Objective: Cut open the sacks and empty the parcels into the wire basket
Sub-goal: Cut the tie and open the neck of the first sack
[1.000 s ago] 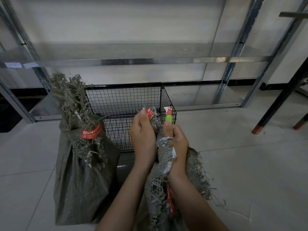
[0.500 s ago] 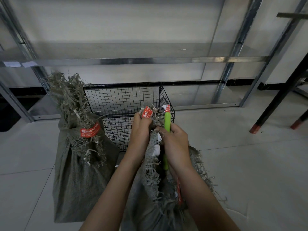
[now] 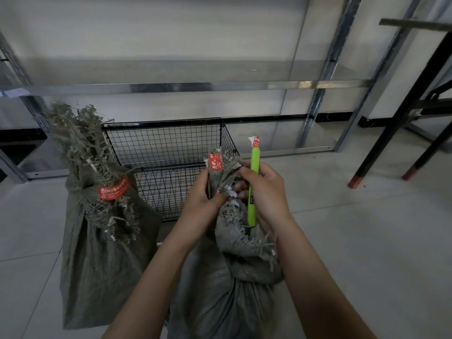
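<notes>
1. Now, looking down from head height, a black wire-mesh basket [image 3: 161, 124] stands on a pale tiled floor. Every place below is given from it.
2. Just in front of the basket stands the near sack [image 3: 220, 302], a grey-green woven plastic bag with a frayed mouth.
3. The left hand [image 3: 203, 204] grips the sack's bunched neck, fingers curled round it below a red paper label [image 3: 215, 162].
4. The right hand [image 3: 266, 192], right of that neck, is wrapped round a lime-green plastic cutter [image 3: 251, 211] held upright. A torn red-and-white scrap [image 3: 254, 142] clings to its tip.
5. A second ago both hands were clamped close together on the neck, the cutter's tip at the tie. Since then the right hand has drawn aside, and the frayed mouth has slackened and flopped down.
6. That suggests the tie is cut. What is probably left is spreading the mouth and tipping the sack over the basket. No parcels show yet.
7. Against the basket's left side leans a second sack [image 3: 102, 253] of the same weave, its neck tied with a red band [image 3: 113, 189], apparently uncut.
8. Behind the basket runs grey steel shelving [image 3: 195, 85].
</notes>
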